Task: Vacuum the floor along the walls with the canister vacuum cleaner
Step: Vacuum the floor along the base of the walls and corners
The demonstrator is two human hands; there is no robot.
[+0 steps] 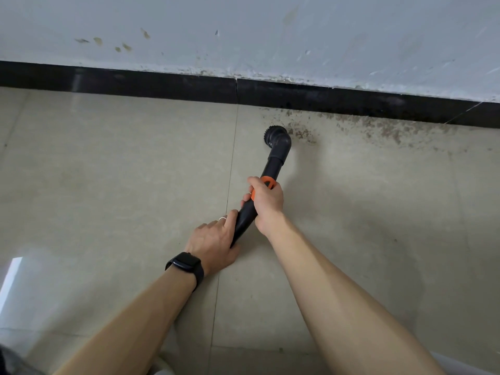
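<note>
A black vacuum wand (273,169) with an orange collar (266,184) reaches toward the wall. Its round brush nozzle (274,135) sits on the beige tile floor (121,163) just short of the black skirting (324,100). Brown dirt specks (384,129) spread along the skirting to the right of the nozzle. My right hand (266,203) grips the wand at the orange collar. My left hand (215,242), with a ring and a black watch on the wrist, holds the curved lower end of the wand. The hose and canister are out of view.
A stained white wall (243,33) rises above the skirting. Tile joints (230,182) run across the floor under my hands. A bright reflection (12,277) lies on the tiles at the left edge.
</note>
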